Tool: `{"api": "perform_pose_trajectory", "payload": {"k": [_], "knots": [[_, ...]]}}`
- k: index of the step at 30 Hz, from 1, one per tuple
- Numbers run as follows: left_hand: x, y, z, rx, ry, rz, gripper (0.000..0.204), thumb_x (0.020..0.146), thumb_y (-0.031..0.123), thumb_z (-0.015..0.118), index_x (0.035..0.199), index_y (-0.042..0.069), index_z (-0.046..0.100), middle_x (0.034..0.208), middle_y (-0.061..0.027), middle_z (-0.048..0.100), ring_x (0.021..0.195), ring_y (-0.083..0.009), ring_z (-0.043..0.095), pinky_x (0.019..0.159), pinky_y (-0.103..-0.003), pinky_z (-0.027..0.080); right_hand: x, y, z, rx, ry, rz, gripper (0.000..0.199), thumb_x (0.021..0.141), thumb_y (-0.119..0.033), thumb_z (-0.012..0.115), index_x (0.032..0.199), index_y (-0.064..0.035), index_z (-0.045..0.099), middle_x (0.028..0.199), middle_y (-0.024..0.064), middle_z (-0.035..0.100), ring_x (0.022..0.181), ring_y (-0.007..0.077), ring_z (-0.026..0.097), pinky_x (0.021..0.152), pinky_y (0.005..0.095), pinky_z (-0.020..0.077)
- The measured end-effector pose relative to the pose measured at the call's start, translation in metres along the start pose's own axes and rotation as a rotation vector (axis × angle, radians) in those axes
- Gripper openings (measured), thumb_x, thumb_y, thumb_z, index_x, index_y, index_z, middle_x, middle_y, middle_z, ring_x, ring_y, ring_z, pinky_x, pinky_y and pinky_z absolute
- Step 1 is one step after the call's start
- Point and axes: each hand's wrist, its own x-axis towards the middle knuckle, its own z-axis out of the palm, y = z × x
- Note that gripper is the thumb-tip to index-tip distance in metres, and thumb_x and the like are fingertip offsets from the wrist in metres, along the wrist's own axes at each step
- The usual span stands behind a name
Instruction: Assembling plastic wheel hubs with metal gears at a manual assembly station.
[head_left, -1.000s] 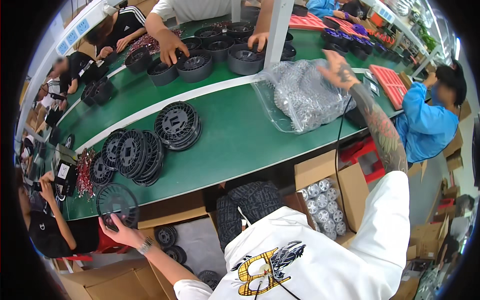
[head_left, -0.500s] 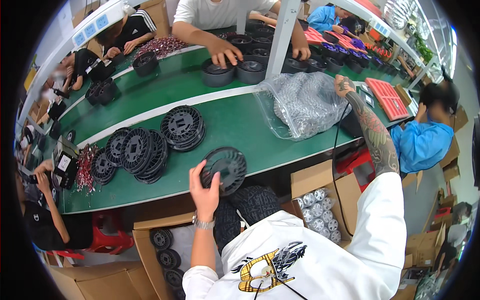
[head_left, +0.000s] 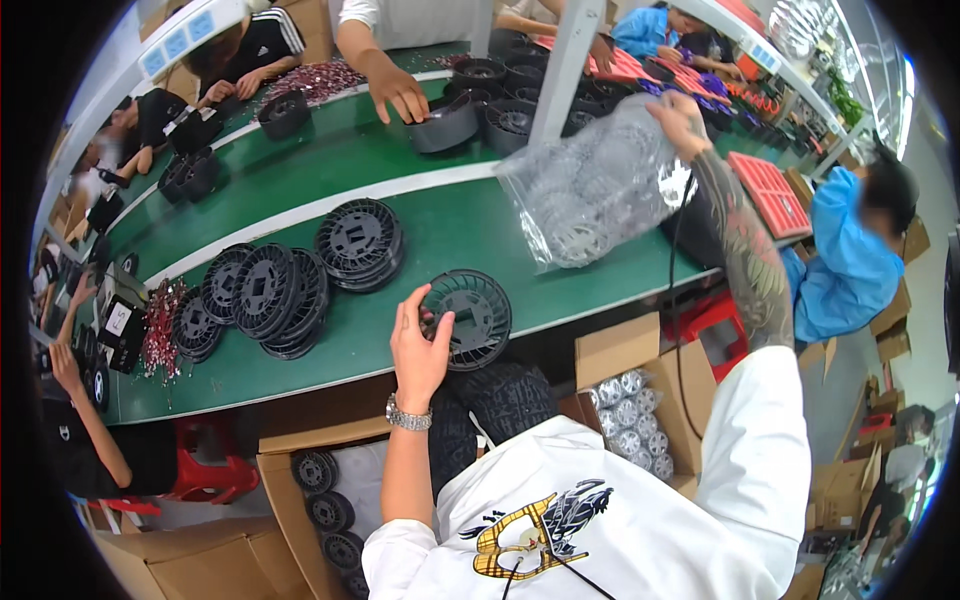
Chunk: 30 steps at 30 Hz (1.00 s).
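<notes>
Since half a second ago my left hand (head_left: 420,350) has carried the black slotted disc (head_left: 468,318) forward, and it now sits at the near edge of the green worktop (head_left: 300,190), fingers curled round its left rim, thumb on top. My right hand (head_left: 678,118) is raised across the worktop, pinching the top of a clear plastic bag (head_left: 590,190) of silvery round parts, lifted so its contents hang down. Stacks of black discs (head_left: 290,280) lie left of the held one, apart from it. An open carton of black wheels (head_left: 330,500) sits below my left arm, within easy reach. Across the belt, another worker's hand (head_left: 398,92) rests on a dark round housing (head_left: 445,120).
</notes>
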Motion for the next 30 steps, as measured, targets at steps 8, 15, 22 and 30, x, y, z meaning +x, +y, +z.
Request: {"api": "perform_pose_trajectory", "payload": {"k": [8, 15, 22, 30], "knots": [[-0.013, -0.007, -0.013, 0.02, 0.05, -0.014, 0.047, 0.091, 0.015, 0.076, 0.135, 0.007, 0.06, 0.106, -0.0128, 0.063, 0.088, -0.0254, 0.066, 0.074, -0.038, 0.056, -0.009, -0.004, 0.002, 0.201, 0.117, 0.139, 0.025, 0.087, -0.025, 0.072, 0.085, -0.0021, 0.064, 0.075, 0.0115, 0.061, 0.074, 0.0204, 0.056, 0.068, 0.0394, 0.046], [-0.002, -0.006, 0.005, -0.046, 0.007, 0.029, 0.048, 0.089, 0.012, 0.077, 0.134, 0.007, 0.061, 0.111, -0.0109, 0.065, 0.091, -0.0221, 0.065, 0.077, -0.033, 0.054, -0.013, 0.042, -0.005, -0.09, 0.126, 0.029, 0.028, 0.089, -0.03, 0.072, 0.092, -0.0022, 0.067, 0.091, 0.0203, 0.069, 0.085, 0.0344, 0.067, 0.078, 0.0444, 0.0525], [-0.001, -0.005, -0.002, -0.017, 0.038, -0.01, 0.048, 0.09, 0.011, 0.076, 0.134, 0.004, 0.061, 0.106, -0.0102, 0.064, 0.085, -0.0185, 0.06, 0.072, -0.032, 0.052, -0.013, -0.18, 0.016, 0.024, 0.218, -0.163, 0.033, 0.091, -0.035, 0.07, 0.089, -0.0032, 0.062, 0.08, 0.0213, 0.063, 0.086, 0.0336, 0.061, 0.079, 0.0429, 0.0467], [-0.012, -0.014, -0.008, -0.007, 0.057, 0.006, 0.047, 0.091, 0.013, 0.076, 0.134, 0.007, 0.061, 0.11, -0.0124, 0.065, 0.09, -0.0245, 0.067, 0.075, -0.035, 0.058, 0.0, -0.082, 0.014, 0.107, 0.294, -0.127, 0.033, 0.096, -0.028, 0.072, 0.113, -0.0002, 0.072, 0.097, 0.0112, 0.074, 0.089, 0.0186, 0.064, 0.081, 0.035, 0.0507]]}}
